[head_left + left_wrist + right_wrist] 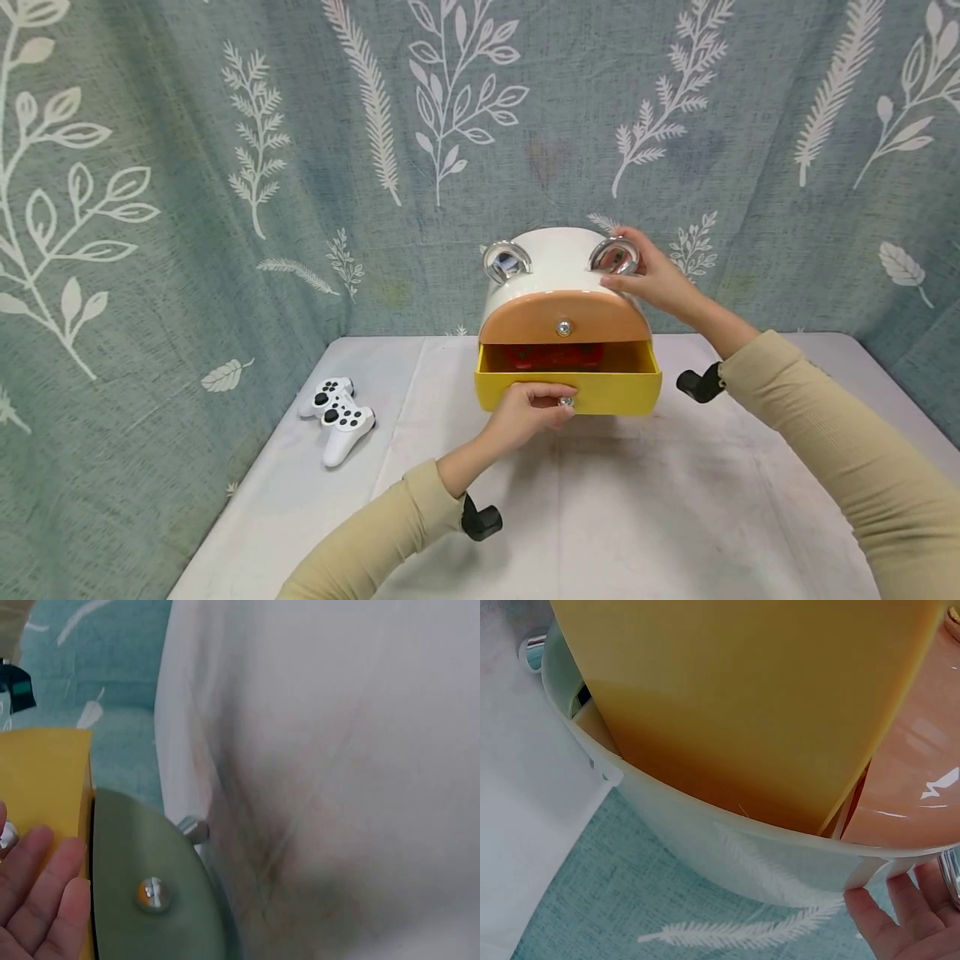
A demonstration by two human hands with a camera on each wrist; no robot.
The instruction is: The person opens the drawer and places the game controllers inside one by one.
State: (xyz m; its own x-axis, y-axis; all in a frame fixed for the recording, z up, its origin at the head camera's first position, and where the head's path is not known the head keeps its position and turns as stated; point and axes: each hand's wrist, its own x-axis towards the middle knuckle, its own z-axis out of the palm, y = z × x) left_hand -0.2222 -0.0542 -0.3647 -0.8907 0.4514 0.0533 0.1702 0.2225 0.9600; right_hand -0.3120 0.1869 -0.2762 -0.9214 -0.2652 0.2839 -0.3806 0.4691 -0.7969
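Note:
A small chest of drawers (558, 262) with a rounded white top and two chrome rings stands at the table's back. Its yellow drawer (615, 393) is pulled out, below a closed orange drawer (517, 321). Thumb and fingers of my left hand (521, 414) pinch the yellow drawer's round knob (566, 402). Inside lies a red object (558, 357), mostly in shadow. My right hand (656, 273) rests on the chest's upper right side, around the right chrome ring (615, 255); in the right wrist view, extended fingertips touch the white shell (727, 859).
A white game controller (341, 419) lies at the left of the white-covered table (675, 517). In the left wrist view, a closed green drawer (150, 847) with its own knob sits below the yellow one. A patterned curtain (300, 167) hangs close behind the chest.

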